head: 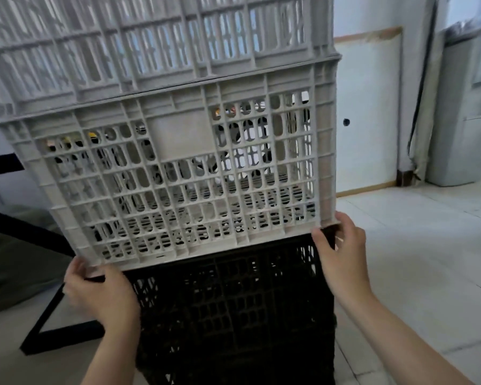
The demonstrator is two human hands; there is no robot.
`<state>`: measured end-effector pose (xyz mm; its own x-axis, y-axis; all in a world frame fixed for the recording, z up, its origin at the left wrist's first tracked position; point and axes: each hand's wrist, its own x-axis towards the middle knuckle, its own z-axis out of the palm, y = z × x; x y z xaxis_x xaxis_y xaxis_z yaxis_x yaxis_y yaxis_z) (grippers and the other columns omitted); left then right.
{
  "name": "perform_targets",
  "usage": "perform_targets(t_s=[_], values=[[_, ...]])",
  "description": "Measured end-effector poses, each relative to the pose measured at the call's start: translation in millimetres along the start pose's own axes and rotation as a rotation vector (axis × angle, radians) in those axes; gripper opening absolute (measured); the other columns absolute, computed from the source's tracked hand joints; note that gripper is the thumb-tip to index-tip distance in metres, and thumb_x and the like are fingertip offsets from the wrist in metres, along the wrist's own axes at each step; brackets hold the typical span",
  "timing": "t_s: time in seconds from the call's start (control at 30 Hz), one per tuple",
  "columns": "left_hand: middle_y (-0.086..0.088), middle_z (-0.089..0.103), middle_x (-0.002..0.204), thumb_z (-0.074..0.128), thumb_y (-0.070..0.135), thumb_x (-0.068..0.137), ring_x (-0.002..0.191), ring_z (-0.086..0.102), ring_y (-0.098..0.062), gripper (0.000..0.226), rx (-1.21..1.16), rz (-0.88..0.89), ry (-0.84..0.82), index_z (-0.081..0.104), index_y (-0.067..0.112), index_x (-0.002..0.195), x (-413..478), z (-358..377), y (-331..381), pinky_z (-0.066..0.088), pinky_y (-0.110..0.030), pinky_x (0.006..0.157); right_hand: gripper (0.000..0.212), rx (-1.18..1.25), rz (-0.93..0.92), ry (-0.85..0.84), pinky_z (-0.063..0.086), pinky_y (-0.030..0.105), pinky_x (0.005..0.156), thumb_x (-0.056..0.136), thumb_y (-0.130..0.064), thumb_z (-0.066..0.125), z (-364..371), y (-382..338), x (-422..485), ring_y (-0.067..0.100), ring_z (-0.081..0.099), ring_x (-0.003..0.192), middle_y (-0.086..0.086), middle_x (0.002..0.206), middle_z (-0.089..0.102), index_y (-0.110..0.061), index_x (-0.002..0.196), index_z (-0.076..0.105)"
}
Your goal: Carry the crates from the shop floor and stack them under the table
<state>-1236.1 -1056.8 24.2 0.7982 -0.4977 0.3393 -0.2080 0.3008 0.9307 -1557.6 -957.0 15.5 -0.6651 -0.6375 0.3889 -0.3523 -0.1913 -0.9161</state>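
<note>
Grey crates (178, 173) atop black crate (233, 307) | left hand (100, 295), right hand (342, 257) – grip clasped on black rim corners | rigid, tall, likely top-heavy – hold low.

No legible text, label, brand or number appears anywhere in the view. The blank panel on the grey crate (178, 134) carries no readable marking.

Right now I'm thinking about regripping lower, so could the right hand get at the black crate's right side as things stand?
Probably yes. The right hand already sits at the seam between the grey crate and the black crate, and that side faces bare tiled floor with nothing against it.
</note>
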Motion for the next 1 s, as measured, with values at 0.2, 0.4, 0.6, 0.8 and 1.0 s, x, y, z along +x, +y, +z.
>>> perform_targets(t_s=[0.2, 0.4, 0.6, 0.8, 1.0], values=[[-0.006, 0.036, 0.143, 0.056, 0.021, 0.084, 0.133, 0.037, -0.022, 0.06, -0.04, 0.011, -0.073, 0.038, 0.015, 0.141, -16, -3, 9, 0.029, -0.035, 0.113, 0.048, -0.046, 0.006, 0.007, 0.039, 0.028, 0.094, 0.091, -0.035, 0.059, 0, -8, -4, 0.017, 0.049, 0.114, -0.005, 0.12, 0.038, -0.027, 0.135, 0.043], [0.001, 0.035, 0.147, 0.052, 0.019, 0.091, 0.137, 0.035, -0.017, 0.06, -0.07, 0.006, -0.079, 0.032, 0.017, 0.147, -21, -4, 11, 0.028, -0.036, 0.116, 0.035, -0.049, -0.038, 0.061, 0.043, 0.033, 0.094, 0.093, -0.03, 0.055, 1, -7, -7, 0.019, 0.053, 0.104, -0.008, 0.108, 0.036, -0.029, 0.127, 0.047], [0.015, 0.022, 0.159, 0.045, -0.003, 0.09, 0.145, 0.014, 0.005, 0.061, -0.141, 0.245, -0.197, 0.042, 0.029, 0.142, -46, 8, 38, 0.024, -0.01, 0.112, 0.041, 0.031, 0.009, 0.13, 0.039, 0.03, 0.089, 0.092, -0.022, 0.053, 9, -19, -11, 0.019, 0.054, 0.107, -0.003, 0.121, 0.042, -0.027, 0.132, 0.049], [0.004, 0.032, 0.156, 0.052, 0.0, 0.087, 0.149, 0.019, -0.016, 0.05, -0.115, 0.695, -0.451, 0.056, 0.022, 0.132, -122, 18, 82, 0.027, -0.022, 0.114, 0.069, -0.325, -0.086, 0.169, 0.028, 0.046, 0.111, 0.081, -0.006, 0.066, 22, -40, -43, 0.027, 0.024, 0.137, 0.011, 0.151, 0.024, -0.02, 0.144, 0.039], [0.001, 0.048, 0.145, 0.047, 0.008, 0.089, 0.144, 0.032, -0.018, 0.038, -0.049, 0.9, -0.58, 0.065, 0.017, 0.121, -135, 31, 125, 0.028, -0.039, 0.116, 0.072, -0.396, -0.507, -0.114, 0.028, 0.041, 0.112, 0.083, -0.018, 0.07, 46, -93, -46, 0.023, 0.02, 0.145, -0.001, 0.157, 0.013, -0.038, 0.143, 0.034]])
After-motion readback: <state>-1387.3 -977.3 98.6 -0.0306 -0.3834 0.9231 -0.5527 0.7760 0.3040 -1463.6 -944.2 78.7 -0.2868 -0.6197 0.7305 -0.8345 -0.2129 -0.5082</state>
